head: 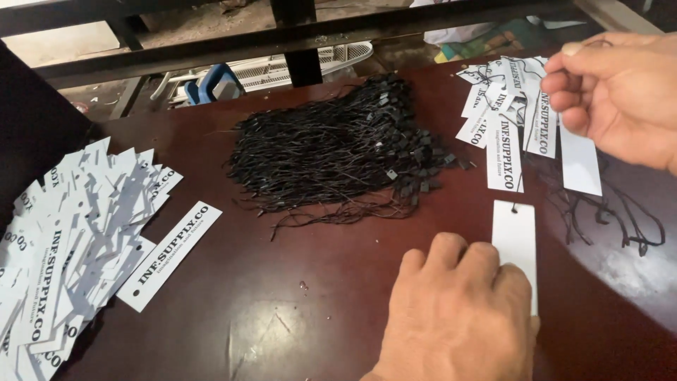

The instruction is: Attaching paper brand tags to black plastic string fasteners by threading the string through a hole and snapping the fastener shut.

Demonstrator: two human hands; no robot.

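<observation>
I saw my left hand (458, 317) resting flat, fingers together, on the lower end of a blank white tag (515, 243) that lay on the dark red desk (317, 282); it pinned the tag rather than gripping it. My right hand (620, 95) hovered at the upper right with its fingers curled narrow, seemingly pinching a thin black string, though I could not tell for sure. Just below it lay a small bunch of strung tags (504, 137), their loose black cords (606, 212) trailing on the desk. That bunch looked like the finished share, and it was small. Far more was left: a heap of unstrung printed tags (63, 240) at the left edge, and a thick pile of black strings (338, 152) in the middle, well apart from both hands.
</observation>
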